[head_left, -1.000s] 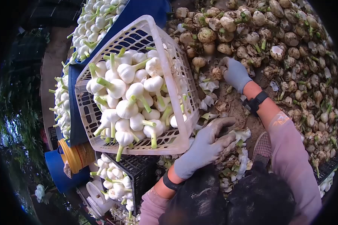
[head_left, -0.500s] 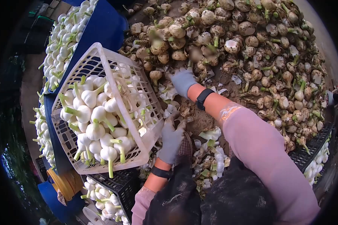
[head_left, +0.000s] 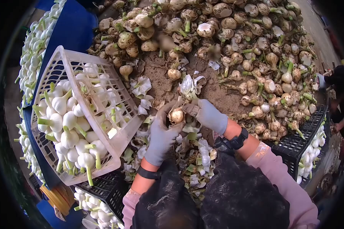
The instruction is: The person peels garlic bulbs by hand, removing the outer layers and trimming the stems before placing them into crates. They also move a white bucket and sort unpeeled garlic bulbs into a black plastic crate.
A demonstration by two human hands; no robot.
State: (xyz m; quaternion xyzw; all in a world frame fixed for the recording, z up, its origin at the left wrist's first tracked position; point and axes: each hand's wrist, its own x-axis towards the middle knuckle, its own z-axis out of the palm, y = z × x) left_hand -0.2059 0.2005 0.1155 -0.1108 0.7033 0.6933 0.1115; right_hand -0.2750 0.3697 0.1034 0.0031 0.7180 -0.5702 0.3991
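A garlic bulb [head_left: 177, 115] with soil-stained skin sits between my two gloved hands. My left hand [head_left: 161, 133] is closed around its left and lower side, with dirty fingertips. From the right, my right hand [head_left: 208, 113] has its fingers pressed together against the bulb's side; whether they also pinch skin is hidden. Just beyond the fingers lies a clump of pale peeled skins [head_left: 191, 86]. Left of my hands, a tilted white plastic crate [head_left: 112, 150] holds peeled white garlic bulbs [head_left: 69, 120] with green stems.
A large heap of dirty garlic bulbs [head_left: 252, 57] covers the ground ahead and to the right. Peeled skins [head_left: 204, 156] litter the ground near my legs. Black crates [head_left: 290, 147] of white garlic stand on both sides. At far right is another person's arm [head_left: 337, 126].
My right hand has drawn back from the heap to meet my left hand. A garlic bulb is now held between them. The view has shifted, moving the crate leftward.
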